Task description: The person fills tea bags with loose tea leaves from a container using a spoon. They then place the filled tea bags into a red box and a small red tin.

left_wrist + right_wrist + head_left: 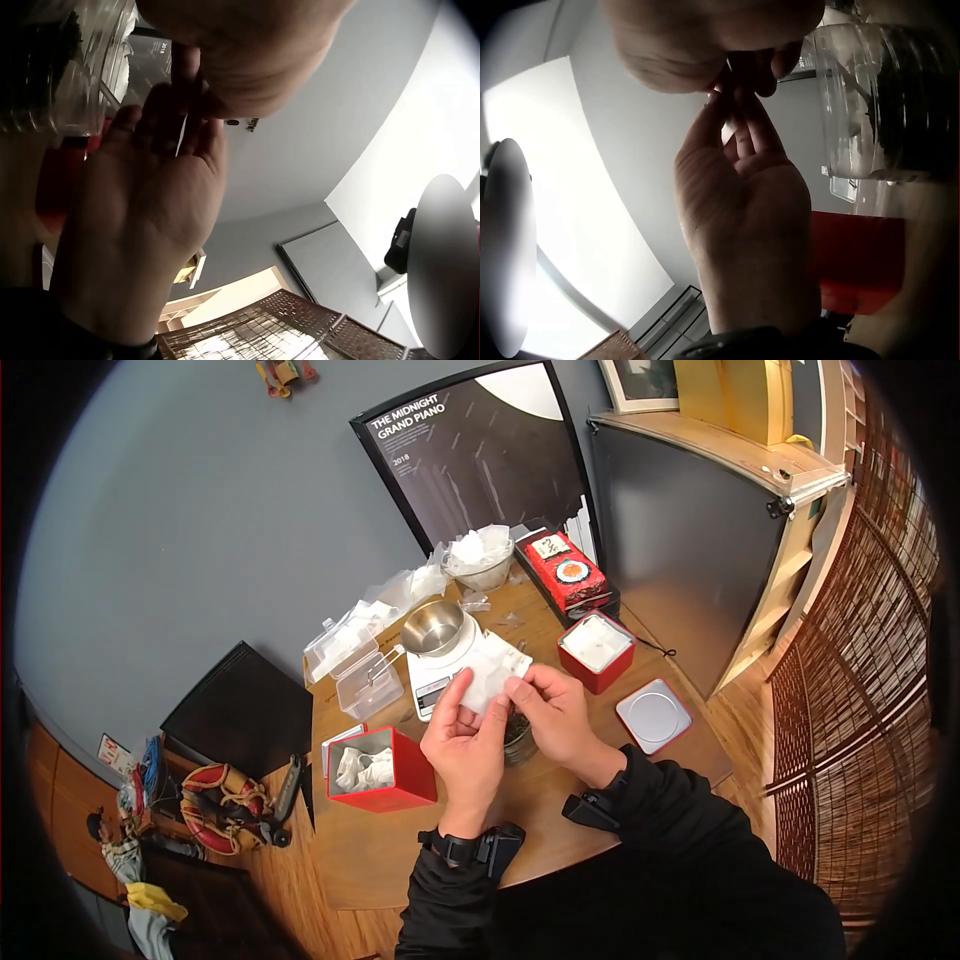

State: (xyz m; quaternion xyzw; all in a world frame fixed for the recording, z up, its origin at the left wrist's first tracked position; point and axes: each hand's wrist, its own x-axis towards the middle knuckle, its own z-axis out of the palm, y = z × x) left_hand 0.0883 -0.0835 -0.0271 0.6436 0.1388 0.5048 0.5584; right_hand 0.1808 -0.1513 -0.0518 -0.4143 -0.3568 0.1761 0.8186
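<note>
Between both hands is a thin white pouch (494,668), like an empty filter bag, above the table. My left hand (468,750) pinches its lower left edge between thumb and fingers. My right hand (560,718) grips the right side, thumb lying in front. Behind the pouch, a white kitchen scale (428,678) carries a steel cup (428,642) with a handle. A clear jar (847,112) of dark dried leaves stands right below the hands, mostly covered by them in the head view. Both wrist views show the hands close together, with the pouch largely hidden.
On the left stands an open red tin (405,785) holding white pouches; another red tin (612,676) with white contents is at right, near a square lid (655,722). A clear plastic box (370,698), a glass bowl (490,578) and a red package (580,595) sit farther back.
</note>
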